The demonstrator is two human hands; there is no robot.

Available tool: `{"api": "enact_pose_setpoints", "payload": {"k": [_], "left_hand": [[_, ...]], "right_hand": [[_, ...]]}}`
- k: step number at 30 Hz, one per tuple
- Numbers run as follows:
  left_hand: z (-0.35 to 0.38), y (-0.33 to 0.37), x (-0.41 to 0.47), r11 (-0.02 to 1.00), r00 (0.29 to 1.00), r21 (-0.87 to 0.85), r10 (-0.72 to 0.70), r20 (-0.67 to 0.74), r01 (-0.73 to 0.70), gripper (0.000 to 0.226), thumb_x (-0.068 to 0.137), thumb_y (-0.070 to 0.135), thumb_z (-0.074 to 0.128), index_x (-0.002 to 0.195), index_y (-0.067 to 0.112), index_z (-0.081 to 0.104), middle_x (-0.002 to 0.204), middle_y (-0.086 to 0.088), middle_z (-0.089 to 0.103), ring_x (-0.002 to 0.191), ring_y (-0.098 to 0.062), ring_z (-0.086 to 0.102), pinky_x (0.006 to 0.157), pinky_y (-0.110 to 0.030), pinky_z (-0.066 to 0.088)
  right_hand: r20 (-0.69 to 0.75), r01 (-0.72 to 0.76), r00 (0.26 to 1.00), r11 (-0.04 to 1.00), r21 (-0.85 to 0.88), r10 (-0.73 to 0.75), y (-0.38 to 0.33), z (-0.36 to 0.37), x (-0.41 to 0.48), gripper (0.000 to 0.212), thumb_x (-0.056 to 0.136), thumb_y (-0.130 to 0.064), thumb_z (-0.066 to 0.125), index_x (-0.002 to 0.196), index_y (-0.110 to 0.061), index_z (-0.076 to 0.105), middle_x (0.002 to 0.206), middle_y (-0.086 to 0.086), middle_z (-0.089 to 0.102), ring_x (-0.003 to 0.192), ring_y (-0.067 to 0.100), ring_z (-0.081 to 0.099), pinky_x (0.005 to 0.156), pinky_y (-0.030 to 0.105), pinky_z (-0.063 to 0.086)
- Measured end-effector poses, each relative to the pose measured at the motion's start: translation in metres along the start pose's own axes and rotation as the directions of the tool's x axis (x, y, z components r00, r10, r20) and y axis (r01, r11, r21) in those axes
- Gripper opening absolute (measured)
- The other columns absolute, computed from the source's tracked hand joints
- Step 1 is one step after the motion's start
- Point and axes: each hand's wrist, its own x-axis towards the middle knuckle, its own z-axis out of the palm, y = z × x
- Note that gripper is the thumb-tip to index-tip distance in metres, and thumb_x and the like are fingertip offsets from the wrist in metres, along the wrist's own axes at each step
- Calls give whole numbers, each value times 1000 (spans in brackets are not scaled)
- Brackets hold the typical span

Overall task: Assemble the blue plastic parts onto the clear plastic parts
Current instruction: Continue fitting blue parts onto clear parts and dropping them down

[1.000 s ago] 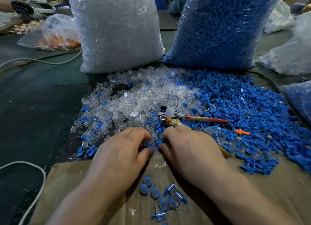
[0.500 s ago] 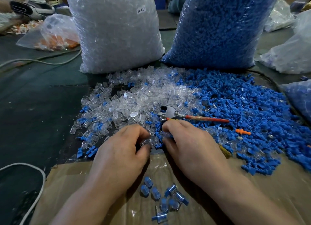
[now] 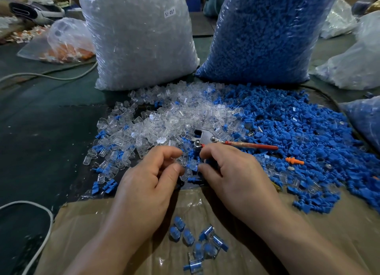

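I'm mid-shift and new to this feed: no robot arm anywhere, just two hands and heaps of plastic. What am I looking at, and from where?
There is no machine: a person works bare-handed, and the one camera sits on their head, looking forward and down. The left hand seems to pinch a clear part; the right hand curls at the pile's edge, its hold hidden. On the table lie loose clear parts, loose blue parts and a red-handled tool. Behind stand a bag of clear parts and a bag of blue ones. Finished pieces lie on the cardboard.
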Motion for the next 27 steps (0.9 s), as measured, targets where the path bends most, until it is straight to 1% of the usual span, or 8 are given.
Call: {"api": "enact_pose_setpoints", "payload": {"k": [3, 6, 7, 10, 14, 17, 22, 27], "left_hand": [[0, 2, 0, 1000, 1000, 12, 1, 3, -1, 30, 79, 65, 49, 106, 53, 58, 93, 32, 67, 86, 9, 65, 57, -9, 48], [1, 1, 0, 998, 999, -59, -19, -26, 18, 35, 73, 70, 48, 98, 50, 63, 89, 26, 70, 79, 5, 67, 58, -15, 52], [2, 0, 0, 995, 999, -94, -32, -40, 28, 35, 72, 69, 51, 96, 48, 65, 87, 22, 71, 76, 1, 68, 59, -21, 56], [3, -2, -2, 974, 993, -220, -82, -85, 62, 29, 76, 62, 58, 94, 41, 68, 83, 12, 73, 71, -7, 70, 64, -40, 62], [-2, 2, 0, 973, 983, -227, -88, -164, 49, 32, 77, 65, 56, 89, 39, 69, 82, 15, 69, 68, 1, 65, 51, -19, 53], [-6, 5, 1, 961, 979, -270, -105, -172, 56, 23, 80, 58, 61, 84, 38, 71, 64, 18, 63, 53, 6, 57, 46, -11, 46], [-1, 3, -2, 910, 983, -383, -183, -26, 159, 26, 70, 51, 73, 90, 35, 74, 68, 4, 68, 56, -6, 61, 48, -20, 49], [0, -2, 0, 900, 981, -398, -193, 3, 178, 23, 75, 30, 72, 96, 40, 69, 78, 3, 71, 66, -14, 70, 57, -25, 58]], "right_hand": [[-17, -11, 1000, 1000, 23, 11, 0, 0, 0, 8, 92, -37, 61, 96, -35, 55, 85, -19, 56, 84, -1, 51, 66, 14, 39], [-47, -94, 993, 970, 223, 107, -1, -4, -2, 13, 88, -43, 65, 96, -40, 55, 81, -17, 63, 76, -3, 59, 65, 17, 49], [-18, -136, 988, 929, 344, 151, -3, -5, -2, 13, 87, -44, 67, 94, -40, 56, 77, -15, 66, 67, 1, 63, 59, 21, 52], [141, -267, 962, 692, 671, 234, -7, -11, -3, 18, 83, -43, 71, 84, -29, 59, 59, 1, 63, 45, 16, 60, 41, 27, 47], [209, -298, 953, 560, 773, 219, -6, -15, -4, 22, 78, -41, 72, 79, -22, 60, 54, 2, 56, 40, 14, 50, 37, 23, 39], [256, -324, 945, 462, 826, 206, -6, -14, -5, 12, 83, -29, 71, 79, -22, 64, 58, 6, 59, 47, 20, 55, 43, 27, 45], [243, -283, 959, 443, 851, 146, -6, -10, -4, 3, 85, -24, 66, 84, -26, 68, 72, 10, 69, 60, 27, 65, 56, 35, 54], [153, -195, 981, 560, 805, 122, -6, 1, -8, 18, 83, -21, 67, 94, -35, 68, 82, 2, 72, 71, 23, 73, 61, 38, 60]]}}
